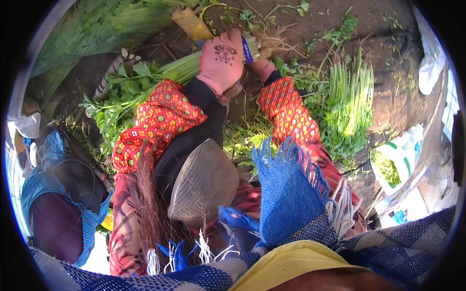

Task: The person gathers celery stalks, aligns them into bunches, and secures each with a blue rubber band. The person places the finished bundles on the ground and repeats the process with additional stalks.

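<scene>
In a pink glove bearing print, my left hand (224, 58) lies over a bunch of leafy celery (182, 67), gripping its stalks near the root end. The bunch lies slanted, its leaves at lower left and its pale roots (276, 42) at upper right. A blue-purple strip (247, 50) crosses the stalks just right of that glove. My right hand (263, 69), also gloved, is close to the lower end of the strip. Its fingers are mostly hidden, so their hold is unclear. Beside my left fingers stands a worn yellow object (192, 23).
Another celery bunch (351, 94) lies on the soil at right, with loose leaves around. A white printed bag (398, 156) holds greenery. Sticks (111, 74) stand at left. More greens (105, 29) lie behind clear film. A person (62, 203) is at far left.
</scene>
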Available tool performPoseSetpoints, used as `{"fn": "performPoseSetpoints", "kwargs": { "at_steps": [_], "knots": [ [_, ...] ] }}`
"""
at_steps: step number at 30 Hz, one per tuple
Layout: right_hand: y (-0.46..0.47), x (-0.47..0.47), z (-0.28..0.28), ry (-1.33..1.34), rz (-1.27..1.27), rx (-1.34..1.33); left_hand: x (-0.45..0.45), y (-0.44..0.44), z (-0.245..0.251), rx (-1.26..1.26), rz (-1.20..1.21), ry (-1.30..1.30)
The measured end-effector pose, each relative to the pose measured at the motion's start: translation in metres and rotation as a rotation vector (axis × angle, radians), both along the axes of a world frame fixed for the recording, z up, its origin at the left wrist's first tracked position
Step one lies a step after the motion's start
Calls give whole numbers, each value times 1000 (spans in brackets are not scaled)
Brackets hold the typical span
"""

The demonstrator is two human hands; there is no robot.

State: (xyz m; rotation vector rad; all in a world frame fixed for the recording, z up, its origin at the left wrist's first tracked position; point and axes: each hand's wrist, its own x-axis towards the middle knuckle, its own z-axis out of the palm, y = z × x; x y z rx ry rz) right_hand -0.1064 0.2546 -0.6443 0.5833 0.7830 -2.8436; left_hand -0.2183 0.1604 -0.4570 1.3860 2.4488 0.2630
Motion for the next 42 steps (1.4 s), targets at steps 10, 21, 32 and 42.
{"fn": "performPoseSetpoints", "kwargs": {
  "at_steps": [10, 21, 32, 42],
  "knots": [
    [73, -86, 187, 295, 245, 57, 5, -18, 9, -62, -30, 116],
    [-100, 108, 286, -565, -58, 717, 34, -44, 31, -38, 107, 60],
    [-75, 69, 58, -486, -104, 394, 0, -24, 3, 48, -45, 31],
    [76, -118, 121, 348, 545, 270, -8, -20, -5, 50, 94, -53]
  ]
}}
